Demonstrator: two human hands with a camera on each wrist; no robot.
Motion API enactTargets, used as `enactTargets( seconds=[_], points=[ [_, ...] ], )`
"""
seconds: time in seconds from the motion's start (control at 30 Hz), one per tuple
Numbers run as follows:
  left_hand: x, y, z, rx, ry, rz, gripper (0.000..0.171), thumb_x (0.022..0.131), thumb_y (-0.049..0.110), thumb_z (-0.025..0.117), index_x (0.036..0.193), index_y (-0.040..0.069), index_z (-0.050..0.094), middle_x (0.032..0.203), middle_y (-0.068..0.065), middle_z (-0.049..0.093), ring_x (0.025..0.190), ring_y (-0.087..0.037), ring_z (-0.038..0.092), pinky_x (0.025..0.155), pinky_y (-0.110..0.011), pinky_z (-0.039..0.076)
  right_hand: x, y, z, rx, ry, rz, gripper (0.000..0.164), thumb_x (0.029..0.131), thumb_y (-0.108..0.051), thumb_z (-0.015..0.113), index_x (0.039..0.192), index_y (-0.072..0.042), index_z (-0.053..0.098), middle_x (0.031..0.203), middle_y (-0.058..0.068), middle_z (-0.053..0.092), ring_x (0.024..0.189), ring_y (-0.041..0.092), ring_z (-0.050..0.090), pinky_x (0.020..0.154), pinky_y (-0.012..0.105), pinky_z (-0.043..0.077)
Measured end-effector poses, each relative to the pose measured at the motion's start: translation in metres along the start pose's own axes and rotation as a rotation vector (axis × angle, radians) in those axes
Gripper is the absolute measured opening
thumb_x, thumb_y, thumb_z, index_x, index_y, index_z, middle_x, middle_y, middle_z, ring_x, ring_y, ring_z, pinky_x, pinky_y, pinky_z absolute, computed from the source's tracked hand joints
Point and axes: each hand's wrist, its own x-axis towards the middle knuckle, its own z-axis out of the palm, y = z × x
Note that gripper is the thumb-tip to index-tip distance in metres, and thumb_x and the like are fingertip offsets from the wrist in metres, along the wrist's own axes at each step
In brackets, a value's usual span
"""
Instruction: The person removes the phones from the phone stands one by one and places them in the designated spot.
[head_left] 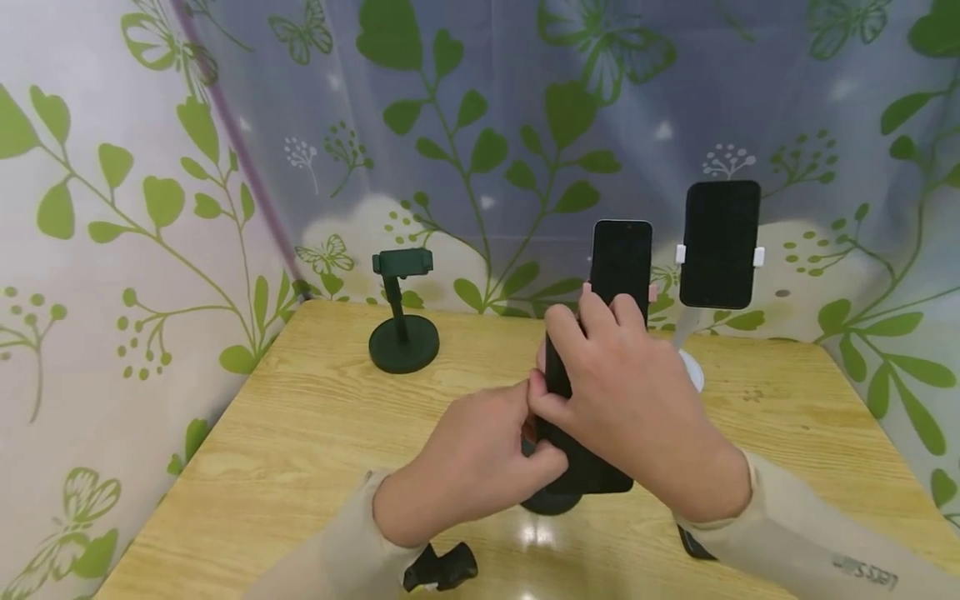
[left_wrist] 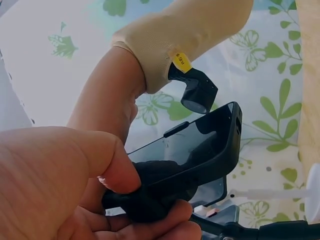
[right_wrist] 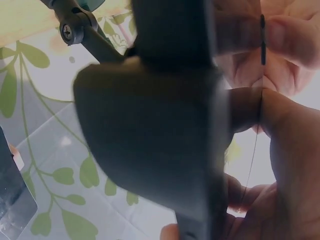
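Both hands are at a black phone (head_left: 588, 471) that sits tilted in a black phone stand, whose round base (head_left: 551, 502) shows below it. My left hand (head_left: 476, 450) pinches the stand's black clamp (left_wrist: 150, 210) at the phone's left side, thumb on one face and fingers on the other. My right hand (head_left: 637, 400) grips the phone from the front, its fingers curled over the far part and its thumb near the left edge. In the right wrist view, fingers (right_wrist: 295, 135) touch the glossy screen, which mirrors them. The dark clamp (right_wrist: 150, 135) blocks much there.
Behind stand a phone (head_left: 621, 258) in a pink-clipped holder and another phone (head_left: 720, 242) in a white stand (head_left: 690, 371). An unloaded dark green phone stand (head_left: 403, 343) stands at the back left of the wooden table (head_left: 300, 467). Leaf-patterned curtains (head_left: 480, 167) surround it.
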Motion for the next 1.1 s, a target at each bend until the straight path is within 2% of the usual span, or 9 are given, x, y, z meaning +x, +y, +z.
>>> enactTargets(
  seconds=[0.07,0.13,0.23,0.33,0.4,0.53,0.67,0.87,1.1],
  points=[
    [0.0,-0.001,0.0,-0.019,0.002,0.0,0.018,0.081,0.016,0.063,0.099,0.019,0.065,0.072,0.014,0.061,0.068,-0.002,0.058,0.058,-0.022,0.047,0.0,0.0,0.0,0.005,-0.013,0.002,0.032,0.083,-0.031,0.072,0.089,-0.007,0.051,0.088,0.015,0.057,0.066,0.03,0.039,0.036,0.027,0.024],
    [-0.001,-0.005,0.002,-0.103,-0.015,-0.004,0.019,0.083,0.015,0.064,0.101,0.02,0.064,0.077,0.013,0.063,0.07,-0.003,0.059,0.061,-0.022,0.05,0.0,0.001,-0.001,0.007,-0.015,0.002,0.032,0.082,-0.03,0.072,0.09,-0.007,0.051,0.093,0.018,0.061,0.068,0.032,0.042,0.036,0.027,0.025],
    [0.001,-0.014,0.007,-0.39,-0.104,-0.046,0.026,0.088,0.014,0.068,0.112,0.019,0.061,0.091,0.008,0.064,0.075,-0.008,0.059,0.068,-0.023,0.052,-0.001,0.003,-0.001,0.007,-0.004,-0.002,0.032,0.081,-0.028,0.073,0.091,-0.006,0.052,0.1,0.022,0.064,0.07,0.035,0.047,0.036,0.028,0.028],
    [0.005,-0.025,0.016,-0.693,-0.177,-0.122,0.035,0.092,0.016,0.075,0.123,0.017,0.058,0.095,0.001,0.058,0.076,-0.013,0.054,0.068,-0.024,0.049,-0.002,0.004,-0.001,0.009,0.011,-0.008,0.032,0.08,-0.027,0.073,0.092,-0.005,0.054,0.102,0.023,0.065,0.072,0.037,0.05,0.036,0.028,0.029],
    [0.006,-0.029,0.021,-0.802,-0.174,-0.163,0.033,0.092,0.018,0.078,0.119,0.014,0.06,0.091,-0.001,0.055,0.073,-0.014,0.05,0.066,-0.025,0.045,-0.002,0.005,-0.001,0.009,0.019,-0.01,0.032,0.081,-0.027,0.072,0.093,-0.004,0.055,0.097,0.021,0.063,0.07,0.036,0.049,0.036,0.027,0.028],
    [0.003,-0.028,0.023,-0.833,-0.091,-0.195,0.027,0.089,0.018,0.082,0.103,0.01,0.059,0.083,-0.002,0.052,0.068,-0.014,0.047,0.061,-0.024,0.039,-0.002,0.005,-0.001,0.006,0.025,-0.01,0.031,0.081,-0.027,0.071,0.095,-0.004,0.055,0.086,0.014,0.056,0.065,0.031,0.043,0.037,0.026,0.025],
    [0.0,-0.026,0.022,-0.862,-0.045,-0.19,0.035,0.088,0.013,0.083,0.106,0.008,0.053,0.087,-0.003,0.053,0.071,-0.015,0.047,0.063,-0.023,0.04,-0.003,0.004,-0.001,0.01,0.017,-0.004,0.034,0.08,-0.029,0.073,0.095,-0.004,0.055,0.085,0.013,0.055,0.064,0.029,0.041,0.038,0.026,0.024],
    [0.001,-0.028,0.021,-0.847,-0.07,-0.181,0.036,0.089,0.014,0.081,0.113,0.008,0.055,0.089,-0.004,0.053,0.074,-0.016,0.049,0.067,-0.023,0.042,-0.002,0.005,0.0,0.021,0.014,-0.015,0.034,0.079,-0.029,0.075,0.093,-0.005,0.056,0.091,0.016,0.06,0.067,0.032,0.045,0.037,0.026,0.024],
    [0.003,-0.027,0.019,-0.848,-0.11,-0.184,0.034,0.09,0.015,0.081,0.112,0.008,0.056,0.087,-0.003,0.05,0.074,-0.015,0.048,0.068,-0.024,0.042,-0.001,0.008,-0.002,0.034,-0.016,-0.022,0.035,0.079,-0.029,0.076,0.095,-0.005,0.057,0.105,0.022,0.065,0.076,0.039,0.056,0.036,0.027,0.029]
  ],
)
